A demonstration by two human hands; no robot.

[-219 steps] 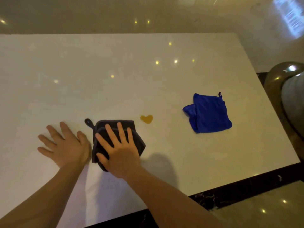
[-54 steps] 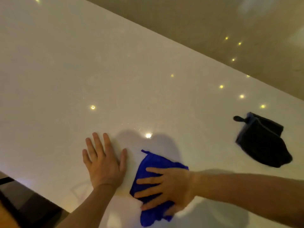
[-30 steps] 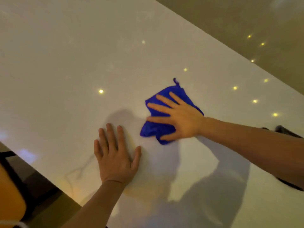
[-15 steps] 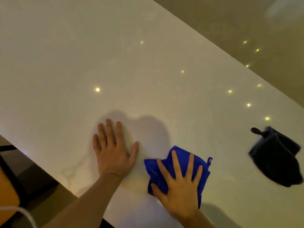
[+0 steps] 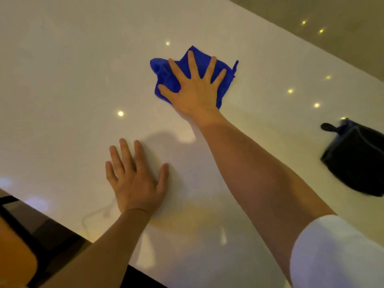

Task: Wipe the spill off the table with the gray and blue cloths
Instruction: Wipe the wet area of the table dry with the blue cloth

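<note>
Head view: two cloths (one blue cloth (image 5: 166,77), one gray cloth (image 5: 357,161)), two hands.

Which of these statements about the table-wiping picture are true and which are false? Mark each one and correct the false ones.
1. The right hand presses flat on the blue cloth. True.
2. The left hand holds the gray cloth. False: it lies flat on the bare table, and the gray cloth lies apart at the right edge of the view.
3. The blue cloth lies farther from the person than the left hand. True.
4. An amber puddle shows beside the blue cloth. False: no spill is visible on the table.
</note>
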